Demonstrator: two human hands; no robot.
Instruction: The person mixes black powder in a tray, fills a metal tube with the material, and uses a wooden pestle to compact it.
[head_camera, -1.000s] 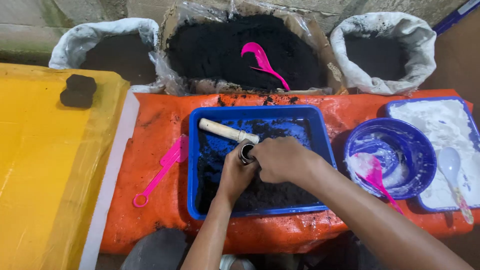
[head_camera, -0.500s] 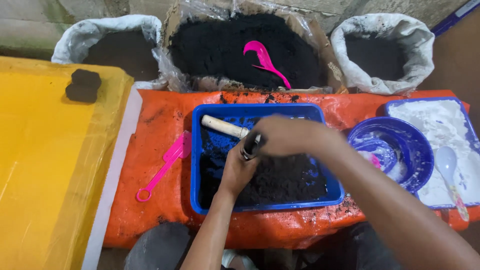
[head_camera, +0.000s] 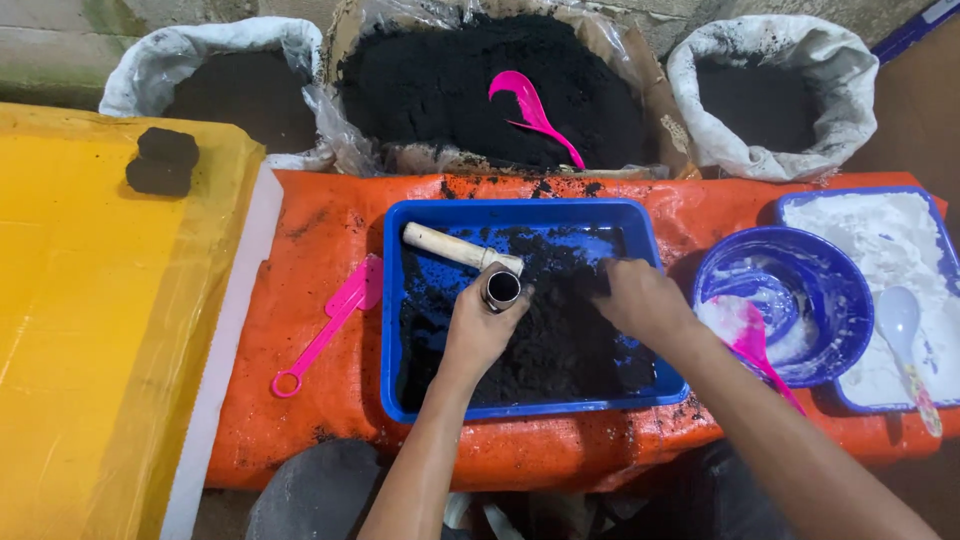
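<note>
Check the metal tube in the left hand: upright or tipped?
Roughly upright: the metal tube, gripped by the left hand, shows its open mouth facing up.

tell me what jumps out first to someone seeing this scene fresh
At centre, the blue tray of black powder sits on an orange cover; the left hand grips a small metal tube over it, and the right hand presses into the powder. Behind, the middle sack of black powder holds a bright pink scoop. A yellow sheet fills the left side.
</note>
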